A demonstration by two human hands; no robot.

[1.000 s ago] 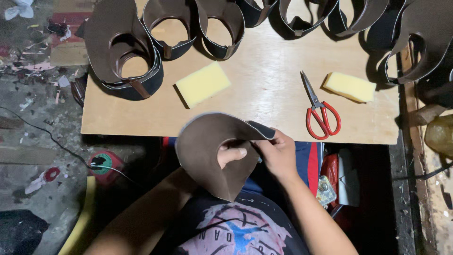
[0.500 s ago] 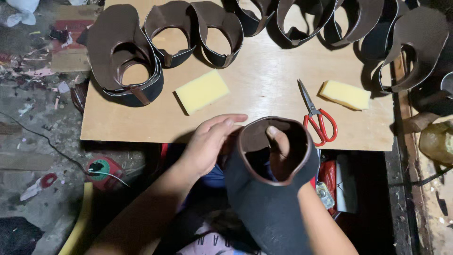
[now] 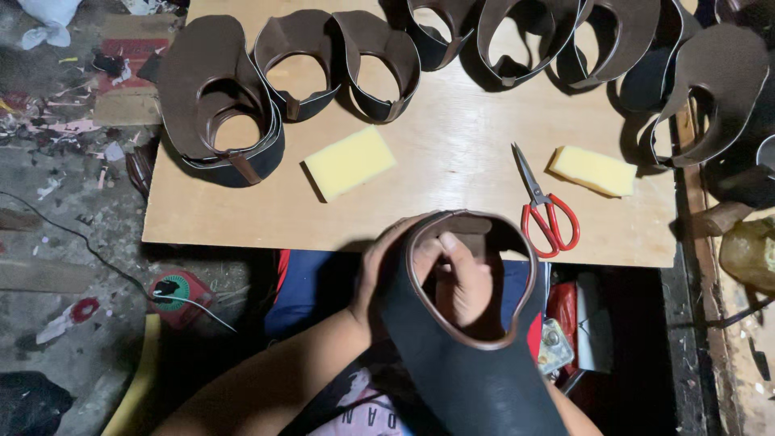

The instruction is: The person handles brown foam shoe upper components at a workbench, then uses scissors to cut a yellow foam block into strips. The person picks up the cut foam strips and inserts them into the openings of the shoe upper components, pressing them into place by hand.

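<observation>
Piece: dark leather shoe upper (image 3: 476,363), held over the lap, just below the plywood board (image 3: 452,169) edge.
Axis: long axis runs near-to-far; brown-rimmed opening faces up, toward the board.
Left hand (image 3: 379,270): gripping the upper's outer left rim.
Right hand (image 3: 464,282): inside the opening, fingers curled against the inner wall.

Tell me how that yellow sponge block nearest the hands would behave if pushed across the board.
The sponge looks like foam, so probably light and squashy. It lies flat on the board, a low block, so it should slide rather than roll or tip. Its porous face may drag slightly on the wood.
</observation>
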